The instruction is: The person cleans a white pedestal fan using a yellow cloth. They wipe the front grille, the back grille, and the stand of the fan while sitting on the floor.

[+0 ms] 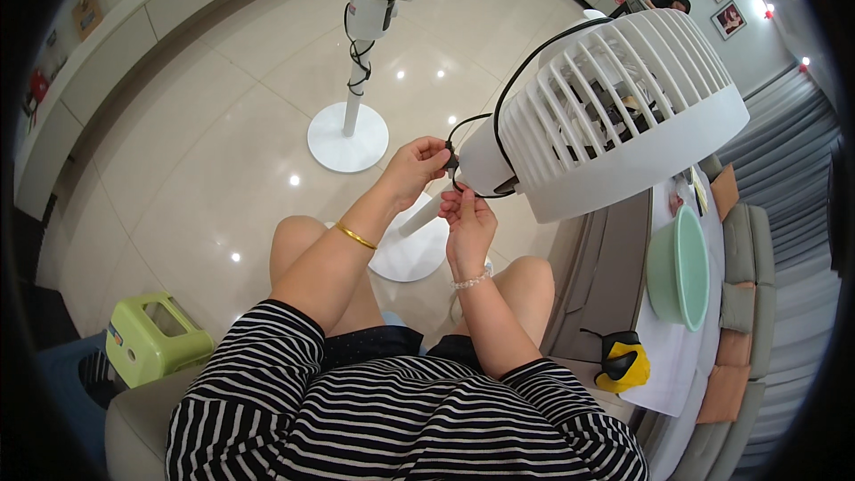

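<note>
A white pedestal fan stands close before me, its caged head to the right and its round base on the floor between my knees. A black power cord loops around the fan's neck and over its back. My left hand pinches the cord's black plug beside the neck. Just below and to the right, my right hand has thumb and fingers closed on a lower stretch of the same cord. The fingertips partly hide the cord there.
A second white pedestal fan, cord wound on its pole, stands ahead. At right, a table holds a green basin and a yellow-black item. A green plastic stool is at lower left. Another person is far back.
</note>
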`<action>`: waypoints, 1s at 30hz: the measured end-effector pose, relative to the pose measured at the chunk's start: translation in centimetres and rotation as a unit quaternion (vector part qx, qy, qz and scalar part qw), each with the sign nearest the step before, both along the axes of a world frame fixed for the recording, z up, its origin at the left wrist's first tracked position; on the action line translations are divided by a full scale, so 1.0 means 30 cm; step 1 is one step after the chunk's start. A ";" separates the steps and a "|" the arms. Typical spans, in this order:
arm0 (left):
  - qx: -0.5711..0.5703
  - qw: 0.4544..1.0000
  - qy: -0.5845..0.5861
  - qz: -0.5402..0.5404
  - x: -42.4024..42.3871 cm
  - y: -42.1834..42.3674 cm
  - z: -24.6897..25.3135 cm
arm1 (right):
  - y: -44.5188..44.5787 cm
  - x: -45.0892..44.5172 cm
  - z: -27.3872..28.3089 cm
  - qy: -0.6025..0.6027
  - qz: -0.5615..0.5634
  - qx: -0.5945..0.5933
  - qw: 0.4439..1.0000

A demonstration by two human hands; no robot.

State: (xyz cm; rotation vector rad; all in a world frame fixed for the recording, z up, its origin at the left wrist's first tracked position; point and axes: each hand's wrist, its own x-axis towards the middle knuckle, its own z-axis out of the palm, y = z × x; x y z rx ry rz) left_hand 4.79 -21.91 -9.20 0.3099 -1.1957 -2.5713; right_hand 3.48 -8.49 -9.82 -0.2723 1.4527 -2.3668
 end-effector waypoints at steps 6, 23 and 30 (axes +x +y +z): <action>0.014 1.000 -0.010 0.016 0.002 0.022 -0.016 | 0.012 -0.013 0.019 -0.019 0.023 0.046 0.999; -0.137 0.989 -0.060 0.017 0.048 -0.009 0.078 | 0.001 -0.004 0.086 -0.064 0.015 0.093 0.994; -0.146 0.967 -0.152 -0.140 0.026 -0.088 0.115 | 0.030 -0.018 0.046 -0.054 -0.007 0.026 0.998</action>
